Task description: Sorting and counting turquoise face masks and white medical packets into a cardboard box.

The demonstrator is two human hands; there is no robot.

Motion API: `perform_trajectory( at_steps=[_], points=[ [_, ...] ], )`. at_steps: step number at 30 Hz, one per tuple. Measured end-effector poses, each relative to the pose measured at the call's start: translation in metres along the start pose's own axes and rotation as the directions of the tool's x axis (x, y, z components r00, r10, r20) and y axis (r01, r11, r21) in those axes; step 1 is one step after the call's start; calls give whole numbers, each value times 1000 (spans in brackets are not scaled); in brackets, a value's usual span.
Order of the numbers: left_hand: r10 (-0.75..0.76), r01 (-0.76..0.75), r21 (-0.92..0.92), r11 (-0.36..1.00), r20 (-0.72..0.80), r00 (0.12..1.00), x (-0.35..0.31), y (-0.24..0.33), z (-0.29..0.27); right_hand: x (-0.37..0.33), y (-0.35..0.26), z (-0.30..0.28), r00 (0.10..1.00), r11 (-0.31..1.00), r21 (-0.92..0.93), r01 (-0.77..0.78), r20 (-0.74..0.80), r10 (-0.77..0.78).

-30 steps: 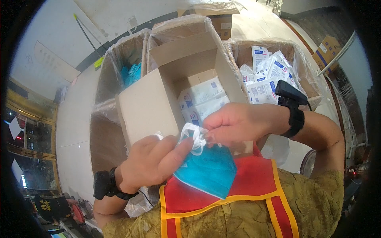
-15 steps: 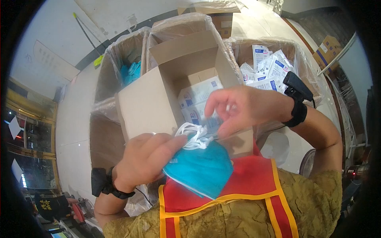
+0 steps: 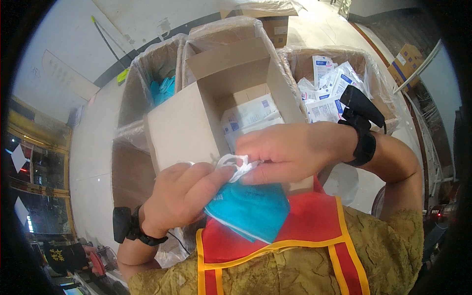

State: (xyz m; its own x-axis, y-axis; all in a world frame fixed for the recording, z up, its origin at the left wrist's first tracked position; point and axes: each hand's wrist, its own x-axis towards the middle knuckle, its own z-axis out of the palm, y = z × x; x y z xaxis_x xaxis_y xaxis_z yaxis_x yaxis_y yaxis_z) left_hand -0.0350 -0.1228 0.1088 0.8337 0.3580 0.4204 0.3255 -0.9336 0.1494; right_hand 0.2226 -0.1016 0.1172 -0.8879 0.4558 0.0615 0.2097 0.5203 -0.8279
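Note:
Blue folded face masks [image 3: 250,209] hang in front of my red apron, seemingly a small stack with the edges slightly apart. White ear loops [image 3: 235,164] are bunched at their upper edge. My left hand [image 3: 184,194] grips the masks by the upper left corner, fingers closed. My right hand [image 3: 280,152] pinches the white loops between thumb and fingers, close beside the left fingertips. Just beyond both hands stands an open cardboard box [image 3: 182,130], with flat white-and-blue packets [image 3: 250,113] lying inside it.
Plastic-lined cartons surround the box. The one at far left [image 3: 147,64] holds more blue masks [image 3: 163,91]; the right one [image 3: 378,83] holds several white packets [image 3: 334,86]. Another person's hand [image 3: 91,253] shows at lower left. A closed carton [image 3: 407,64] sits at far right.
My right hand has come down and left from above the loops, its open fingers closing on them. The left hand and the masks have hardly moved.

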Motion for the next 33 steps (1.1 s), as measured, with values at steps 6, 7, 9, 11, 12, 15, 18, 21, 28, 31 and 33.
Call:
perform_trajectory(
  at_steps=[6,7,9,11,12,15,18,21,28,31,33],
  points=[
    [-104,104,13,995,43,994,0,-1,-4,-8,-4,-3,969,954,171,-246,74,236],
    [-101,100,12,995,43,994,0,-1,-3,-9,-3,-1,983,980,78,-182,14,182],
    [-142,142,-28,989,19,990,1,-2,-2,-14,-3,3,992,992,-19,-122,-41,121],
    [-148,147,4,989,11,989,-3,-4,0,-23,-4,6,990,974,-213,-73,-131,45],
    [-160,160,39,986,-1,987,-7,-4,0,-28,-5,7,991,975,-213,-70,-127,43],
    [-194,191,119,974,15,981,-23,-12,-3,-48,-14,6,990,905,-422,59,-91,-107],
    [-180,175,122,977,27,983,-37,-18,-10,-64,-41,1,971,884,-410,-226,-17,240],
    [-125,125,204,971,-9,992,-44,-21,-12,-83,-56,0,945,850,-446,-279,30,326],
    [-132,126,179,976,22,991,-47,-23,-9,-107,-77,-5,900,825,-389,-410,-29,434],
    [-106,113,271,956,-39,994,-60,-31,-9,-115,-83,-12,875,789,-403,-463,-63,480],
    [-251,252,284,925,-43,967,-69,-31,-9,-119,-80,-13,862,768,-414,-489,-100,496]
  ],
)
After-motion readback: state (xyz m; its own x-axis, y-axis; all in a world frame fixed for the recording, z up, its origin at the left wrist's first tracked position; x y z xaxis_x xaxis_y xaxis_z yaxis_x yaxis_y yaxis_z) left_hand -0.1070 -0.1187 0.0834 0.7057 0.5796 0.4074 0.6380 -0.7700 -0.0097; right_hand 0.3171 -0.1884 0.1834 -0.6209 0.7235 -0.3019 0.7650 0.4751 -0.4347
